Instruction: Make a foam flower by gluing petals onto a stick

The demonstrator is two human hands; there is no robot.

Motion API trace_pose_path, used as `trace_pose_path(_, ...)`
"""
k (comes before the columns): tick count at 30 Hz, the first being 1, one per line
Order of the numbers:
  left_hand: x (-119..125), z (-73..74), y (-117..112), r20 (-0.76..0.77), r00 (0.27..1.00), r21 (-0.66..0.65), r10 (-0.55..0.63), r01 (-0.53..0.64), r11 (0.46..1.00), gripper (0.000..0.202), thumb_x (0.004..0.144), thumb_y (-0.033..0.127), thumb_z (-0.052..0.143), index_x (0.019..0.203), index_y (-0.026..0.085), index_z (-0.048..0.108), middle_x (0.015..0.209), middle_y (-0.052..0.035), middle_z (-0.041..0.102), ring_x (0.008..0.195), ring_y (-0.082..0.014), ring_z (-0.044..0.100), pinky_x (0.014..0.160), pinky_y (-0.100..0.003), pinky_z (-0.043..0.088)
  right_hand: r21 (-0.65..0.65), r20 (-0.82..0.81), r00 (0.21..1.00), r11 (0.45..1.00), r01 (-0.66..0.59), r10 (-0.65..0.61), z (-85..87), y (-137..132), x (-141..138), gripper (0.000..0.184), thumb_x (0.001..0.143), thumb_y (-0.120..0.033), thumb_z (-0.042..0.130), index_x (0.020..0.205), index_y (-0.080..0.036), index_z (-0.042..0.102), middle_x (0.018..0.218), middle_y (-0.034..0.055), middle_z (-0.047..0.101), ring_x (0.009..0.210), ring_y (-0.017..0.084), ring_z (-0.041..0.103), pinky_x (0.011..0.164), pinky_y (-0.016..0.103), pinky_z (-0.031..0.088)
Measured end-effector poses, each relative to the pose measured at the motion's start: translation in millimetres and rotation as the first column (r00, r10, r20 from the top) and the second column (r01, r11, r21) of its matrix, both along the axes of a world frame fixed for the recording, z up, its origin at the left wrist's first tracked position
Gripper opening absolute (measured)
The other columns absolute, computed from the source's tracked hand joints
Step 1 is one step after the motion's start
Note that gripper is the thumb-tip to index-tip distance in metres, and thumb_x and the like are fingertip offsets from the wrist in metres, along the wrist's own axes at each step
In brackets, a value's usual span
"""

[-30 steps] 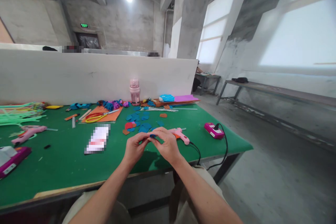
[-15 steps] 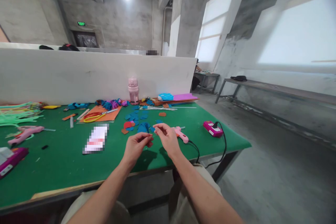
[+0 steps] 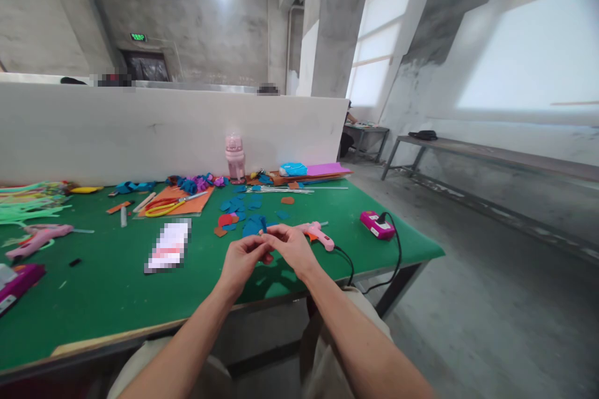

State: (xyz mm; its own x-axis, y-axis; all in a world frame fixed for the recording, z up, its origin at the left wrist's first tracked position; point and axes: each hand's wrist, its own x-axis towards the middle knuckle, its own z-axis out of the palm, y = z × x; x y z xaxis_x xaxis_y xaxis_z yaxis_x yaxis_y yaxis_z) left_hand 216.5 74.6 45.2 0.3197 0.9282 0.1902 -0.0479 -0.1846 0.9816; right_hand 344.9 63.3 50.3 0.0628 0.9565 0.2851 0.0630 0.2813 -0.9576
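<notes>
Over the green table, my left hand [image 3: 242, 260] and my right hand [image 3: 291, 249] meet with their fingertips pinched together. Between them a small blue felt-like piece [image 3: 263, 224] sticks up; its lower part is hidden by the fingers. Just beyond my hands lies a bunch of blue pieces [image 3: 253, 224], with flat blue cut-outs [image 3: 233, 203] scattered behind it. A red round piece [image 3: 225, 219] and a brown piece [image 3: 219, 232] are to the left. Beside my right hand rests a pink glue gun [image 3: 322, 238] with a black cord.
Scissors [image 3: 163, 209] lie on an orange sheet [image 3: 194, 203]. A pink bottle [image 3: 235, 159] stands by the white partition [image 3: 187, 131]. A magenta box [image 3: 377, 225] with the cord plugged in sits at the right; another glue gun [image 3: 42, 240] is at the left.
My right hand has moved left and down, so the fingertips of both hands, apart before, now meet. The blue piece now stands up between them. The camera view has shifted slightly.
</notes>
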Motion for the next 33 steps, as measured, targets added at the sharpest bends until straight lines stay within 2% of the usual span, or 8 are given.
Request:
trace_pose_path(4, 0.8, -0.1, -0.1, -0.015, 1.000, -0.007, 0.003, -0.003, 1.000, 0.027, 0.066, 0.037, 0.063, 0.077, 0.012, 0.066, 0.065, -0.0038, 0.065, 0.054, -0.0126, 0.058, 0.055, -0.024, 0.048, 0.037, 0.057, 0.997, 0.998, 0.045, -0.047, 1.8, -1.0, 0.7, 0.026, 0.066, -0.040, 0.062, 0.076, -0.017, 0.066, 0.074, 0.0035, 0.065, 0.071, 0.016, 0.059, 0.066, 0.027, 0.047)
trace_pose_path(15, 1.9, 1.0, -1.9, -0.039, 0.999, 0.008, 0.002, -0.002, 1.000, 0.025, 0.066, 0.037, 0.062, 0.071, 0.013, 0.064, 0.056, -0.0018, 0.063, 0.051, -0.0117, 0.057, 0.052, -0.022, 0.046, 0.053, 0.105, 0.992, 0.997, 0.062, -0.068, 1.3, -0.1, 1.6, 0.019, 0.066, -0.035, 0.062, 0.072, -0.016, 0.065, 0.066, 0.0017, 0.064, 0.062, 0.015, 0.058, 0.060, 0.026, 0.047)
trace_pose_path(19, 1.9, 1.3, -2.1, -0.039, 0.999, 0.011, 0.010, -0.009, 1.000, 0.025, 0.066, 0.037, 0.062, 0.070, 0.013, 0.064, 0.055, -0.0015, 0.062, 0.050, -0.0117, 0.057, 0.052, -0.022, 0.046, 0.038, 0.087, 0.995, 0.998, 0.053, -0.056, 2.9, -0.5, 2.3, 0.018, 0.066, -0.034, 0.062, 0.070, -0.016, 0.065, 0.066, 0.0018, 0.064, 0.062, 0.015, 0.059, 0.061, 0.027, 0.048)
trace_pose_path(25, 0.7, 0.2, 0.3, -0.087, 0.996, 0.063, 0.035, -0.029, 0.998, 0.025, 0.067, 0.037, 0.061, 0.073, 0.013, 0.065, 0.053, -0.0015, 0.062, 0.050, -0.0121, 0.057, 0.052, -0.022, 0.045, -0.023, 0.040, 0.999, 1.000, -0.016, 0.017, 5.7, -2.4, 7.1, 0.030, 0.063, -0.034, 0.065, 0.088, -0.017, 0.065, 0.081, 0.0034, 0.067, 0.073, 0.016, 0.061, 0.069, 0.029, 0.048)
trace_pose_path(29, 1.0, 0.1, -0.2, -0.102, 0.994, 0.074, 0.031, -0.024, 0.997, 0.023, 0.067, 0.035, 0.061, 0.072, 0.013, 0.065, 0.052, -0.0006, 0.062, 0.049, -0.0119, 0.056, 0.052, -0.022, 0.044, -0.061, -0.033, 0.997, 0.995, -0.079, 0.077, 8.3, -4.3, 6.8, 0.025, 0.067, -0.036, 0.062, 0.083, -0.017, 0.066, 0.085, 0.0037, 0.067, 0.075, 0.016, 0.060, 0.069, 0.028, 0.047)
trace_pose_path(33, 1.8, 0.1, -1.4, -0.114, 0.993, 0.068, 0.030, -0.023, 0.997, 0.020, 0.068, 0.034, 0.060, 0.070, 0.014, 0.064, 0.052, -0.0002, 0.062, 0.049, -0.0116, 0.056, 0.052, -0.022, 0.044, -0.064, -0.082, 0.994, 0.995, -0.081, 0.075, 10.1, -5.4, 4.5, 0.022, 0.065, -0.035, 0.063, 0.075, -0.016, 0.065, 0.076, 0.0020, 0.067, 0.070, 0.014, 0.059, 0.065, 0.025, 0.045)
